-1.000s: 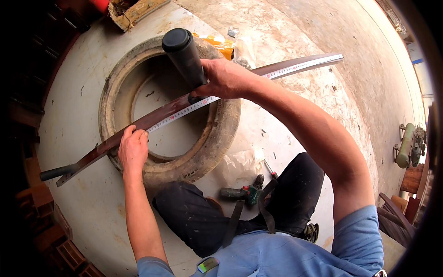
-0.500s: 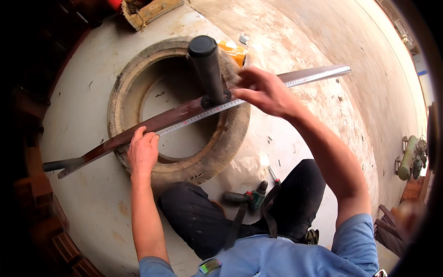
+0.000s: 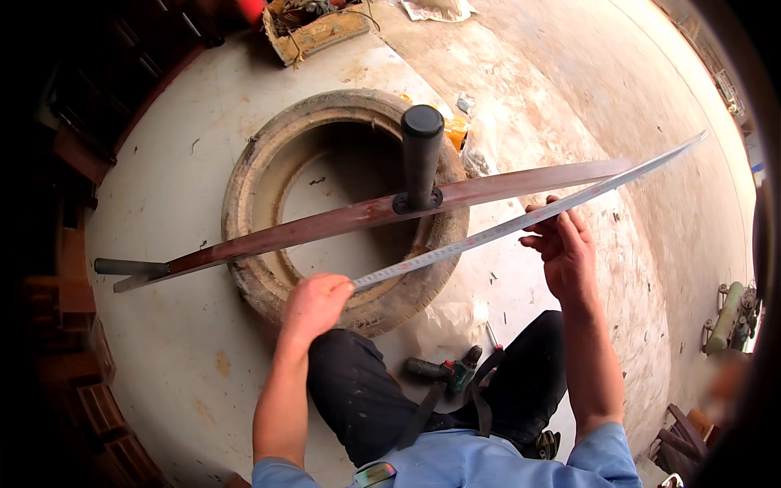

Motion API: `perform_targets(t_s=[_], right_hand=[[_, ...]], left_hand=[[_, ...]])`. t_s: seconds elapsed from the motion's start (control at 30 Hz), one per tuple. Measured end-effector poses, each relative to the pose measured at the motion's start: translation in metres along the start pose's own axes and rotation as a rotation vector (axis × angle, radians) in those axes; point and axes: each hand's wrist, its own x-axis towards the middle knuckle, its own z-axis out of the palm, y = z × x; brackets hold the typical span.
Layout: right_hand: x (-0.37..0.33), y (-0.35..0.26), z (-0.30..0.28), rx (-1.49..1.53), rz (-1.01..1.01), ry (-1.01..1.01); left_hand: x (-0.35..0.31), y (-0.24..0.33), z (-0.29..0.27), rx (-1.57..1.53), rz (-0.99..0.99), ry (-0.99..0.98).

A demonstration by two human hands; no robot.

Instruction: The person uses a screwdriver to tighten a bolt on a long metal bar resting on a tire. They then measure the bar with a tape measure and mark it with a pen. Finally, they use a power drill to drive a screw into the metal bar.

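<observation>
A long, silvery ruler-like measuring strip [image 3: 468,244] slants up to the right, clear of the wood. Its near left end is pinched in my left hand [image 3: 319,305], in front of the tyre's rim. Farther along, my right hand [image 3: 567,248] holds the strip between thumb and bent fingers. Behind it, a long reddish-brown wooden bar [image 3: 313,226] lies across an old tyre [image 3: 244,191]. From the bar's middle a dark round leg [image 3: 421,159] with a black cap stands up on a round base. Another dark leg [image 3: 134,267] sticks out at the left end.
Between my legs lie a cordless drill [image 3: 457,372] and a screwdriver [image 3: 494,336], beside crumpled plastic [image 3: 451,321]. A yellowish box of odds and ends [image 3: 321,41] stands beyond the tyre. Orange packaging [image 3: 457,130] lies behind the leg. Green machinery [image 3: 724,317] is far right.
Both hands have lifted the measuring strip off the bar and drawn it toward me and to the right. My right hand has moved from beside the leg to farther along the strip.
</observation>
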Motion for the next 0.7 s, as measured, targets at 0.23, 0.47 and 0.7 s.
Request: perform_targets(t_s=[0.23,0.47,0.7], right_hand=[[-0.041,-0.025,0.087,-0.302,-0.107,-0.282],[-0.072,0.029,0.094,-0.769,-0.012,-0.644],[-0.073,0.065,0.102,-0.886,0.466,-0.731]], left_hand=[[-0.026,0.069,0.05,-0.693,-0.202,-0.208],[-0.063,0.111,0.109,-1.564,-0.178,0.071],[-0.098,0.072,0.142,-1.321,-0.261,0.07]])
